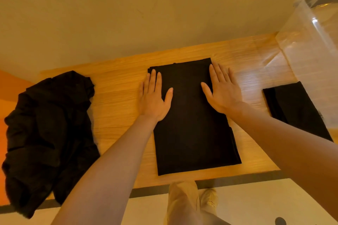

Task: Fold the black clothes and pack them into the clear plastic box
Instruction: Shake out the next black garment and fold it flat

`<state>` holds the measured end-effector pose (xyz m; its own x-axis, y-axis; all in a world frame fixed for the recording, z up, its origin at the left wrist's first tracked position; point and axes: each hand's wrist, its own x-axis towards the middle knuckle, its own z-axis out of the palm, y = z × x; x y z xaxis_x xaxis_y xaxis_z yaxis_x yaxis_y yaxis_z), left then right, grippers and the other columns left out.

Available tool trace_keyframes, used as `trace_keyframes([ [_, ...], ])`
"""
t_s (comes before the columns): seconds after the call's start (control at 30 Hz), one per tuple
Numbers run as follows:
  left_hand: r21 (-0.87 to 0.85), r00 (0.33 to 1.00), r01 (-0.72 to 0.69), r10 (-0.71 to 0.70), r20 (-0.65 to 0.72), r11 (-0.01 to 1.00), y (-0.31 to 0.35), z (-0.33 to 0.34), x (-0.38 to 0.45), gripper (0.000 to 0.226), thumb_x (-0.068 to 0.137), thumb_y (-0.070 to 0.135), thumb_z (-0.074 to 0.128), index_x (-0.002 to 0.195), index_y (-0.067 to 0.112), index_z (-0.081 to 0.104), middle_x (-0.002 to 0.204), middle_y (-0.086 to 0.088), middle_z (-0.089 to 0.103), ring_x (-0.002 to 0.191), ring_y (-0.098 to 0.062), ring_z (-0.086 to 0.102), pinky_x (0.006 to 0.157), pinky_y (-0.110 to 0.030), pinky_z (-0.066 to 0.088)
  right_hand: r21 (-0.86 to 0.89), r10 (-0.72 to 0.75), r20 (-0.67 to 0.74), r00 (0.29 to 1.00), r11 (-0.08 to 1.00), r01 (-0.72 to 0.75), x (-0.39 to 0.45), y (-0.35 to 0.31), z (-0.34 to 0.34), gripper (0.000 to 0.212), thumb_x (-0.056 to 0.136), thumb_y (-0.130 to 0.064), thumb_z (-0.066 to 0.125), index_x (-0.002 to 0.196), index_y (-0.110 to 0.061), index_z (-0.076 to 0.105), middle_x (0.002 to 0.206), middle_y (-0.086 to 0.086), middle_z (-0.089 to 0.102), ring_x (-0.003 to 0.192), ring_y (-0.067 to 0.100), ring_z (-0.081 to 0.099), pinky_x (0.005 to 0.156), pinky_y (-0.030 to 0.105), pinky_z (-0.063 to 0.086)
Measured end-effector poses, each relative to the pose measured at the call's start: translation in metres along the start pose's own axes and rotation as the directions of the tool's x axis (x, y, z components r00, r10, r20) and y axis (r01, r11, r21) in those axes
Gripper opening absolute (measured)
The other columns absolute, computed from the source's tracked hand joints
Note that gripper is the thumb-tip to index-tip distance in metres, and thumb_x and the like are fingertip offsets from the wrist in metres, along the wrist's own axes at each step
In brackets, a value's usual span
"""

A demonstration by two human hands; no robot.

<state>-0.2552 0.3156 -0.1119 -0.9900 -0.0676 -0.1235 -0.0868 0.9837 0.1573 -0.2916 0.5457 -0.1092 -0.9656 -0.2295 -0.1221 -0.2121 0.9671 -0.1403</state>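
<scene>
Both hands lie flat with straight, spread fingers, gripping nothing. The left hand [154, 98] presses the left border of the folded black garment [192, 120], its fingers [153, 80] straddling that edge, thumb on the cloth. The right hand [222, 93] mirrors it on the right border, fingers reaching almost to the far right corner, with its outer fingers over onto the table [117, 86].

The garment is directly under and between the fingers, a long narrow rectangle whose long axis runs from the fingertips back toward the person. Most of its length lies behind the palms, toward the near table edge. A crosswise fold, bringing one short end over the other along that axis, looks like the likely next move, and both hands are equally placed for it.

Outward from the right fingers stands the clear plastic box [311, 45], with another folded black piece [296, 106] seemingly inside it; the right hand is nearer. Well apart from the left fingers, a heap of unfolded black clothes [49, 124] hangs over the table's left end.
</scene>
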Motion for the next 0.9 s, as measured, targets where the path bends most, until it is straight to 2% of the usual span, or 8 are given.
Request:
trace_keyframes([
  [0.1, -0.022, 1.0, 0.006, -0.006, -0.001, 1.0, -0.013, -0.003, -0.031, 0.067, 0.099, 0.054, 0.012, 0.153, 0.017, 0.0, 0.162, -0.003, -0.006, 0.147, -0.016, -0.012, 0.12, -0.039, -0.005, 0.011, -0.041, -0.026, 0.999, 0.999, 0.041, -0.026, 0.015, -0.007, 0.074, 0.093, -0.056, -0.002, 0.153, -0.013, -0.001, 0.161, 0.005, -0.003, 0.146, 0.015, -0.011, 0.119, 0.039, -0.009],
  [0.2, -0.075, 0.995, -0.095, 0.092, -0.035, 0.993, -0.014, -0.009, -0.075, 0.068, 0.097, 0.055, 0.01, 0.154, 0.017, 0.004, 0.161, -0.001, -0.003, 0.148, -0.013, -0.009, 0.119, -0.035, -0.009, 0.027, -0.134, -0.057, 0.989, 0.99, 0.135, -0.065, 0.02, -0.016, 0.067, 0.099, -0.051, 0.006, 0.153, -0.011, 0.005, 0.161, 0.006, 0.002, 0.148, 0.016, -0.006, 0.121, 0.04, -0.001],
  [0.4, -0.076, 0.91, -0.41, 0.413, 0.034, 0.909, -0.009, -0.001, -0.165, 0.061, 0.1, 0.049, 0.029, 0.153, 0.021, 0.018, 0.161, 0.004, 0.007, 0.148, -0.009, -0.002, 0.119, -0.041, 0.005, 0.061, -0.415, 0.104, 0.904, 0.91, 0.411, -0.157, 0.015, -0.01, 0.064, 0.098, -0.054, 0.011, 0.152, -0.02, 0.008, 0.16, -0.003, 0.0, 0.146, 0.007, -0.01, 0.12, 0.036, -0.001],
  [0.57, -0.018, 0.88, -0.467, 0.466, 0.087, 0.884, -0.013, 0.01, -0.207, 0.065, 0.099, 0.055, 0.028, 0.153, 0.022, 0.014, 0.161, 0.004, 0.006, 0.148, -0.01, -0.003, 0.12, -0.036, 0.005, 0.034, -0.444, 0.137, 0.885, 0.895, 0.444, -0.201, 0.021, 0.009, 0.067, 0.097, -0.058, 0.001, 0.152, -0.021, 0.003, 0.16, -0.002, -0.002, 0.146, 0.008, -0.014, 0.118, 0.034, -0.002],
  [0.67, 0.063, 0.897, -0.443, 0.44, 0.052, 0.894, -0.016, 0.015, -0.221, 0.064, 0.1, 0.049, 0.035, 0.152, 0.016, 0.018, 0.16, -0.002, 0.013, 0.148, -0.016, 0.005, 0.12, -0.036, 0.009, -0.014, -0.436, 0.088, 0.895, 0.898, 0.439, -0.215, 0.028, 0.016, 0.067, 0.099, -0.058, 0.011, 0.152, -0.017, 0.009, 0.16, 0.001, 0.007, 0.147, 0.013, -0.006, 0.117, 0.034, 0.003],
  [0.73, 0.119, 0.891, -0.451, 0.455, -0.003, 0.884, -0.016, 0.018, -0.229, 0.063, 0.095, 0.035, 0.055, 0.148, 0.01, 0.031, 0.155, -0.009, 0.028, 0.145, -0.022, 0.022, 0.119, -0.038, 0.02, -0.049, -0.45, 0.056, 0.891, 0.891, 0.452, -0.223, 0.033, 0.019, 0.064, 0.1, -0.053, 0.019, 0.151, -0.015, 0.015, 0.159, 0.005, 0.015, 0.148, 0.017, 0.004, 0.116, 0.035, 0.008],
  [0.83, 0.139, 0.851, -0.505, 0.518, -0.086, 0.852, -0.019, 0.023, -0.24, 0.068, 0.076, 0.005, 0.077, 0.137, 0.005, 0.048, 0.144, -0.014, 0.045, 0.135, -0.026, 0.041, 0.11, -0.042, 0.037, -0.102, -0.537, -0.078, 0.84, 0.842, 0.529, -0.233, 0.041, 0.027, 0.055, 0.095, -0.022, 0.05, 0.145, -0.01, 0.032, 0.152, 0.012, 0.034, 0.143, 0.024, 0.026, 0.115, 0.038, 0.016],
  [0.9, 0.116, 0.833, -0.525, 0.537, -0.135, 0.843, -0.02, 0.025, -0.247, 0.072, 0.066, -0.009, 0.079, 0.132, 0.003, 0.054, 0.139, -0.016, 0.052, 0.13, -0.027, 0.048, 0.104, -0.044, 0.045, -0.099, -0.557, -0.13, 0.82, 0.83, 0.548, -0.237, 0.042, 0.028, 0.065, 0.077, -0.003, 0.073, 0.137, -0.006, 0.048, 0.144, 0.014, 0.044, 0.135, 0.025, 0.04, 0.115, 0.042, 0.028],
])
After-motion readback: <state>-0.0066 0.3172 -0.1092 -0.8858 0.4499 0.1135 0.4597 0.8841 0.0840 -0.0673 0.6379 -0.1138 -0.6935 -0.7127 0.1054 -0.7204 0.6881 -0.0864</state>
